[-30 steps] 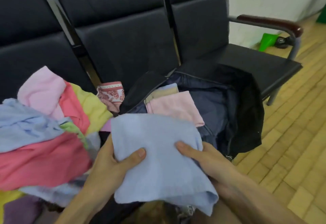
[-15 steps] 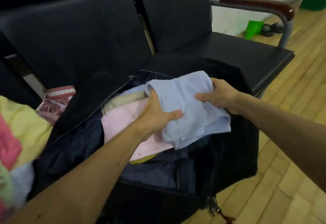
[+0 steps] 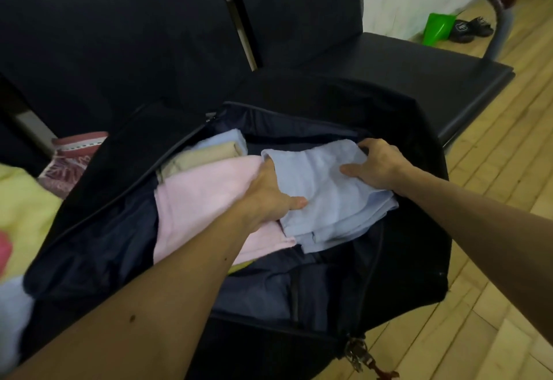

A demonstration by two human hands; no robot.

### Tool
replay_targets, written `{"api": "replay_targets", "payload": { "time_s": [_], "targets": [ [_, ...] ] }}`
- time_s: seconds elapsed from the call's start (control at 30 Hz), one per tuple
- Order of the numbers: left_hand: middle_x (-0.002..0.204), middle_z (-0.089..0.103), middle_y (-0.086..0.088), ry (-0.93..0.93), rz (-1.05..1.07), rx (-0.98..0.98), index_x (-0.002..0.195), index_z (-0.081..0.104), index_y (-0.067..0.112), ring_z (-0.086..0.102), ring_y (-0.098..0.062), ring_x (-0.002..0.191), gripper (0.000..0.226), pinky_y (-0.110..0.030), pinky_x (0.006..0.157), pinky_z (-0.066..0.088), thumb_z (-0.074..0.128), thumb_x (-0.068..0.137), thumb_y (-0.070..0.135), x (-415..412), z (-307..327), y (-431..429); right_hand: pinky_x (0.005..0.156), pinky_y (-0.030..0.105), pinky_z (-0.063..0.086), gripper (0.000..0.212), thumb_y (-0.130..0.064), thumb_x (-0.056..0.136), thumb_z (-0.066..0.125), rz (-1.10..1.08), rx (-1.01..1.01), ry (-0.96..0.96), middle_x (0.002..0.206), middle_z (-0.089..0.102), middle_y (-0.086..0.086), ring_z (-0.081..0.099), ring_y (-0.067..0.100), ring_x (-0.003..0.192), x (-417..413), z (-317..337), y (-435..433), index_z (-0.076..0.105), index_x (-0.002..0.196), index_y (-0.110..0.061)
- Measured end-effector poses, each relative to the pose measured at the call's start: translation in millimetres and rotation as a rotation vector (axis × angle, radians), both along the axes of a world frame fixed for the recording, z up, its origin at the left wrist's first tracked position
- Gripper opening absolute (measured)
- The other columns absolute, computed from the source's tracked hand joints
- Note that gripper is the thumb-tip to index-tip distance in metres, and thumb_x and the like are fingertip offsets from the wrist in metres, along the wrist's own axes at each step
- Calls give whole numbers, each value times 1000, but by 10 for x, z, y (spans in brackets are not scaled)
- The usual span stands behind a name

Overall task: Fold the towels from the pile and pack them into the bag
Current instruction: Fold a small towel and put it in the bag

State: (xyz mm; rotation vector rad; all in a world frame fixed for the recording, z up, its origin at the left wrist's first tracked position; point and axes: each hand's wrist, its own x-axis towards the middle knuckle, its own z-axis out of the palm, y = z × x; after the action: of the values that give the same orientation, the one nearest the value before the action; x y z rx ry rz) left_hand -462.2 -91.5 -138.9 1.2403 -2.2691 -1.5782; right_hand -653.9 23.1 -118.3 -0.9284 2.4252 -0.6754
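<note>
A: Where's the towel?
B: The folded light-blue towel [image 3: 329,200] is inside the open black bag [image 3: 419,146], on the right half, overlapping the right edge of a pink towel [image 3: 203,209].
A: Left hand [image 3: 269,197]?
B: Its grip is closed on the light-blue towel's left edge, thumb on top and fingers tucked out of sight underneath.
A: Right hand [image 3: 374,164]?
B: Its grip is closed too, on the towel's far right corner. The thumb lies flat on top and the fingers curl over the edge toward the bag wall.
A: What else is in the bag?
B: A beige towel [image 3: 203,155] sits behind the pink one, and another pale blue towel [image 3: 229,140] behind that, all on the left side.
A: And the bag?
B: It's on the black chair seats [image 3: 419,74]. The pile [image 3: 21,200] of unfolded towels is at the left edge of the seats, blurred, with a red patterned cloth [image 3: 68,161] between the pile and the bag.
A: Background?
B: Wooden floor [image 3: 493,230], a green object [image 3: 437,28], and dark shoes [image 3: 469,28].
</note>
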Motion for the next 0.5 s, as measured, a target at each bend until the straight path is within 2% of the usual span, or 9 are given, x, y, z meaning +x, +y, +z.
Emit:
{"api": "replay_targets", "payload": {
  "time_s": [0.07, 0.13, 0.23, 0.37, 0.5],
  "targets": [
    [139, 50, 6, 38, 31, 17, 151, 24, 33, 49, -20, 130, 106, -42, 106, 47, 87, 67, 23, 56, 72, 39, 87, 33, 44, 73, -40, 87, 71, 19, 26, 39, 140, 51, 14, 54, 32, 122, 48, 96, 35, 38, 147, -13],
    [126, 57, 2, 74, 85, 43, 151, 25, 32, 56, -24, 121, 95, -43, 97, 53, 82, 76, 18, 144, 199, 83, 86, 34, 47, 72, -37, 89, 69, 54, 45, 112, 139, 51, 15, 56, 33, 119, 117, 225, 70, 34, 148, -13],
    [120, 57, -1, 109, 175, 20, 148, 35, 26, 61, -23, 108, 70, -36, 78, 59, 72, 90, 15, 420, 544, 129, 91, 36, 49, 60, -33, 91, 67, 121, 14, 176, 135, 57, 13, 59, 30, 115, 343, 521, 94, 43, 143, -14],
    [97, 69, -4, 172, 249, -161, 128, 57, 19, 70, -21, 88, 39, -33, 64, 60, 69, 91, 12, 1159, 1071, 166, 85, 32, 49, 32, -32, 91, 66, 278, -117, 118, 117, 69, 5, 64, 23, 107, 1099, 1055, 95, 66, 120, -18],
    [68, 68, 4, 323, 431, -289, 105, 60, 26, 69, -13, 62, 24, -27, 49, 54, 69, 91, 9, 2144, 1514, 348, 82, 35, 54, 8, -26, 89, 67, 375, -311, -30, 95, 74, -1, 67, 17, 88, 2210, 1295, 135, 72, 93, -20]
  ]
}}
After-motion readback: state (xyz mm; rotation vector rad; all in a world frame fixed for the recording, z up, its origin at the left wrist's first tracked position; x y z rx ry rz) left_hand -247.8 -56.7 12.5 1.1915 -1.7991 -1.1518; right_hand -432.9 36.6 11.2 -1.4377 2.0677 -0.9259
